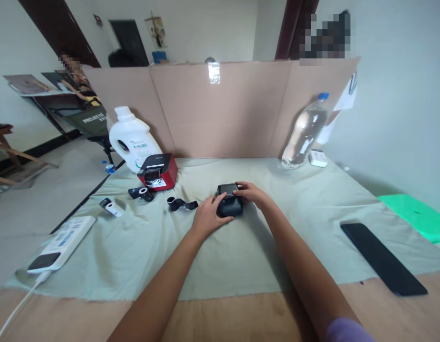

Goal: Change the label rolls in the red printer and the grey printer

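Centrally, two hands (pixel 208 212) (pixel 254 194), both on one black device (pixel 231 207)

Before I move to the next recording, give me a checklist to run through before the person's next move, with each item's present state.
1. Left hand on the black device: ok, touching its left side.
2. Right hand on the device: ok, touching its upper right part.
3. Black curved part free of the left hand: cannot tell; it lies just left of it, too close to judge contact.
4. Pale green cloth smooth: not ok, it is creased.
5. Power strip away from both hands: ok, it lies at the far left.
6. Clear bottle capped: ok, its blue cap is on.
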Demonstrator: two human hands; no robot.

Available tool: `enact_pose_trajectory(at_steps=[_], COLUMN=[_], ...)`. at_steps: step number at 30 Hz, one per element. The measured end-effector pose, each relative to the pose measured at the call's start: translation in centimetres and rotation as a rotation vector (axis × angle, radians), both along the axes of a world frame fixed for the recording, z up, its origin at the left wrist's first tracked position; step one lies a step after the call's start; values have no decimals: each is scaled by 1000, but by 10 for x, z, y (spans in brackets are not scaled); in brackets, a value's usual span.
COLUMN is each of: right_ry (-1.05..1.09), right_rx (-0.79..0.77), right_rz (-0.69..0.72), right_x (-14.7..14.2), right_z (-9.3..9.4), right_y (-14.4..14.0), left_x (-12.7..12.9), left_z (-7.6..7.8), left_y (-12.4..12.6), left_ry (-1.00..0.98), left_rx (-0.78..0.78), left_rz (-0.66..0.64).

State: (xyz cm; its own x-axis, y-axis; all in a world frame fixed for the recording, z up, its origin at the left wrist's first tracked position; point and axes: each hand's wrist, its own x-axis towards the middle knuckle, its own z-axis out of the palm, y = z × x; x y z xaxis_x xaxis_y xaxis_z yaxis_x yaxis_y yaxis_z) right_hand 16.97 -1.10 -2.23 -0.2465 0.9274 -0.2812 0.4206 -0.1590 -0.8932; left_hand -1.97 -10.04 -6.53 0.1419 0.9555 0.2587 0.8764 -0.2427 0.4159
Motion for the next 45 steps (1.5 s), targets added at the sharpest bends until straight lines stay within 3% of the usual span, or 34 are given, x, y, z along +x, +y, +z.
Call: enact_pose_trajectory(at_steps=[4,7,10,14,20,26,31,37,41,45], right_ry=[51,92,84,40,21,84,63,-64,-164,-270], right_rx=[135,214,333,490,570,582,603,808,848,819], right_rz=[-100,-92,-137,-308,-579,-622,-604,-528,-514,-494], right_x=[0,15,42,89,150,172,175,172,172,174], right_z=[-8,-9,-4,-1,-28,-57,-68,-70,-65,-60], right_y=[-14,-14,3,37,74,88,91,83,79,78], left_x=[3,14,40,95,172,198,202,192,143,51], left_z=[-1,3,13,20,4,-12,-11,-7,-1,25], left_y=[2,17,47,101,171,194,191,166,134,99], left_ry=[-36,-89,-113,-181,-224,-235,-188,-51,-117,-258], left_rx=[19,38,45,96,84,79,57,43,126,313], left_rz=[-19,-56,-122,-206,-358,-378,-316,-225,-115,32])
